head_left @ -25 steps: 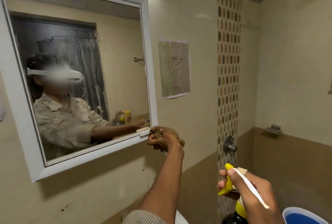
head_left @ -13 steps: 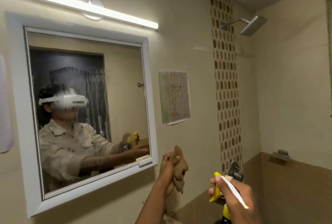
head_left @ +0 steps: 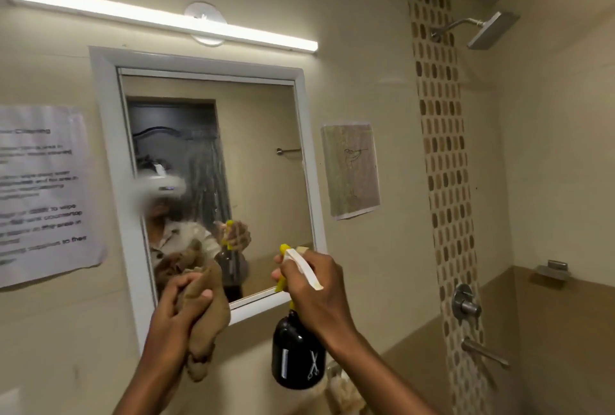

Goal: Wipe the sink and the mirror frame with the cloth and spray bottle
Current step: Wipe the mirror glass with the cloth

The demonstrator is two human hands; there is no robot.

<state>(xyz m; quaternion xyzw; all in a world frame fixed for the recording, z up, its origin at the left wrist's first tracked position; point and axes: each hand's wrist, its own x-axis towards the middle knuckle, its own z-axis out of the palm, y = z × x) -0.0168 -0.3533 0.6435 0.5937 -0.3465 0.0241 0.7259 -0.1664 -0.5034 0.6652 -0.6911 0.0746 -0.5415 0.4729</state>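
A mirror with a white frame (head_left: 309, 161) hangs on the beige wall ahead. My left hand (head_left: 174, 308) grips a bunched brown cloth (head_left: 208, 324) in front of the frame's lower left part. My right hand (head_left: 312, 285) holds a spray bottle (head_left: 296, 351) with a dark body and a yellow and white trigger head, raised before the frame's lower right corner. The nozzle points toward the mirror. The sink is out of view.
A lit tube light (head_left: 159, 17) runs above the mirror. A printed notice (head_left: 43, 191) hangs to its left and a small drawing (head_left: 351, 168) to its right. A shower head (head_left: 489, 30), mixer valve (head_left: 466, 303) and spout (head_left: 484, 351) are on the right wall.
The view has swung left and up. My left hand carried the cloth from beside the frame's lower right corner to its lower left. My right hand lifted the bottle up to the mirror.
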